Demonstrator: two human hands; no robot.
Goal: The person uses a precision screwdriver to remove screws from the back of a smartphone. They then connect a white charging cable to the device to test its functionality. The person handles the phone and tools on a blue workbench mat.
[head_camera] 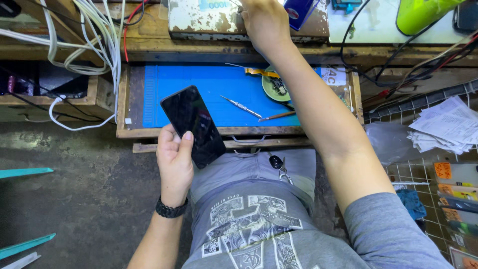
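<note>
- Head view: left hand point(174, 159) is wrapped around a glossy black smartphone point(193, 125), held tilted above the lap, just before the drawer's worn wooden edge.
- Right hand point(264, 22) reaches up to the chipped white box point(209, 20); its grip cannot be told.
- Smooth blue mat point(199, 94) lies partly bare beside slim metal tweezers point(241, 106).

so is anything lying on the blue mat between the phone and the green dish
Yes. The left hand holds the dark phone over the front edge of the drawer. On the blue mat, metal tweezers and a thin brush-like tool lie between it and the green dish.
</note>
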